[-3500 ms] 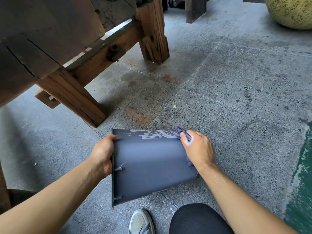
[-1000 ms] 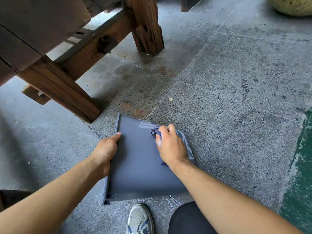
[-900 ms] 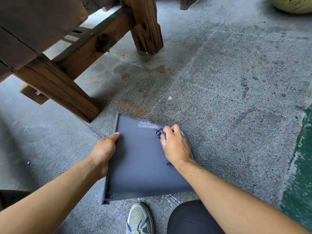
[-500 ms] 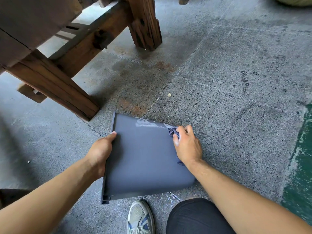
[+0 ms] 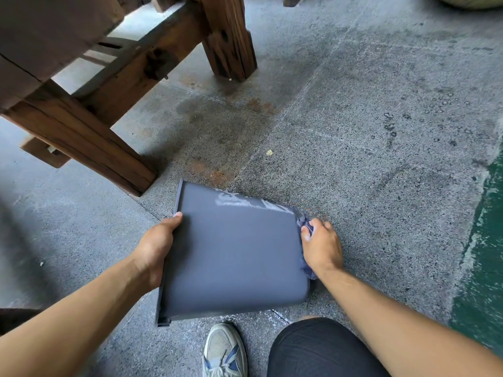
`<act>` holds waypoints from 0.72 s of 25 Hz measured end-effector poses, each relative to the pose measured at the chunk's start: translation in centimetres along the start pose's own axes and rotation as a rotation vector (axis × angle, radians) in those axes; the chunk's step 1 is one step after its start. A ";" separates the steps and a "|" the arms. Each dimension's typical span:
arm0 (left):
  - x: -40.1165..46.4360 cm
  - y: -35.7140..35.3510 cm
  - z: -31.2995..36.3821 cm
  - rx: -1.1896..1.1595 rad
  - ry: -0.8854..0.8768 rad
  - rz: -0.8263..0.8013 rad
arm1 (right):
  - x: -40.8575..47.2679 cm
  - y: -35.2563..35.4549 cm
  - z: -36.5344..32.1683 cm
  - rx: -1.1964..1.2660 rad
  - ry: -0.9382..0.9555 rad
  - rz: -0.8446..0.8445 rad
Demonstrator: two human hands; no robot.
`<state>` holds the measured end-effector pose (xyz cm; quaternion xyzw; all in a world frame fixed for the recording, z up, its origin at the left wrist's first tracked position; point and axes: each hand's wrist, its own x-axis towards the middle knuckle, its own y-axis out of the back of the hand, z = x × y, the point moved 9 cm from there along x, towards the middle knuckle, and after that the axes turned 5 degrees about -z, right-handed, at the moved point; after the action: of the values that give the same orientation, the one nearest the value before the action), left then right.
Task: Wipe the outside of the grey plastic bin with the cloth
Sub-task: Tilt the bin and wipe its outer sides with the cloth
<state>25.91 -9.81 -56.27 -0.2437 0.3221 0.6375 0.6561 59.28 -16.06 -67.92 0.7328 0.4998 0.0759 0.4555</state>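
Lying on its side on the concrete floor (image 5: 381, 131), just in front of a sneaker (image 5: 224, 349) and a dark-clad knee (image 5: 324, 349), with the rim to the left and the closed base to the right: the grey bin (image 5: 234, 251). Near the heavy wooden table (image 5: 81, 77), apart from its closest leg. Best done, by the look of it, with long overlapping strokes from the base toward the rim, firm pressure, and a roll of the bin to bring each fresh face up. Worth aiming first at the pale streaky smear (image 5: 245, 201) along the far edge of the upper face, not yet wiped away. Left hand (image 5: 156, 247) clamped on the rim, thumb on top, fingers curled out of sight inside; a good brace, to be kept tight against sliding. Right hand (image 5: 321, 248) pressing the cloth (image 5: 302, 223) against the base corner, fingers bent around a bunch of it. Mostly covered by that hand, the cloth, only blue folds peeking out. Hidden entirely: the bin's underside, far wall and inside. Cut off at the top right: a yellowish round thing (image 5: 471, 1), not identifiable.
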 end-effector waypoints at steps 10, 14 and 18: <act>0.1 -1.2 0.2 -0.053 -0.018 -0.071 | -1.3 2.5 7.8 0.109 -0.219 0.060; -0.1 -3.2 2.0 -0.080 -0.048 -0.152 | -1.3 6.5 4.3 0.277 -0.140 0.253; -0.2 -5.1 2.7 0.011 -0.059 -0.216 | -2.4 9.8 -2.8 0.416 0.123 0.385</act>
<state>31.33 -8.32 -54.81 -0.2543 0.2779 0.5682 0.7316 63.01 -17.17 -58.20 0.8858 0.3831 0.1011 0.2417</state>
